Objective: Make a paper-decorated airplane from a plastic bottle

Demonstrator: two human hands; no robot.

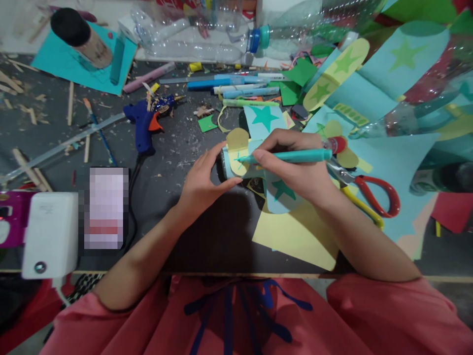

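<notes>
My right hand (295, 162) pinches a teal marker (306, 156), its tip touching a rounded yellow paper piece (238, 140) where thin teal lines cross. That piece sits at the left end of a small plastic bottle craft wrapped in light blue paper. Two blue paper wings stick out from the craft, the upper wing (260, 129) and the lower wing (275, 203), each bearing a teal star. Towards the right is its red cap (337, 145). Curled around the craft's left end, my left hand (203, 180) steadies it between thumb and fingers; some fingertips are hidden.
Red-and-yellow scissors (369, 190) and yellow paper (299, 234) lie at right. Several markers (236, 84) and plastic bottles (192, 44) are behind. Leftward are a blue glue gun (146, 123), a phone (106, 209), a white power bank (50, 231) and wood scraps.
</notes>
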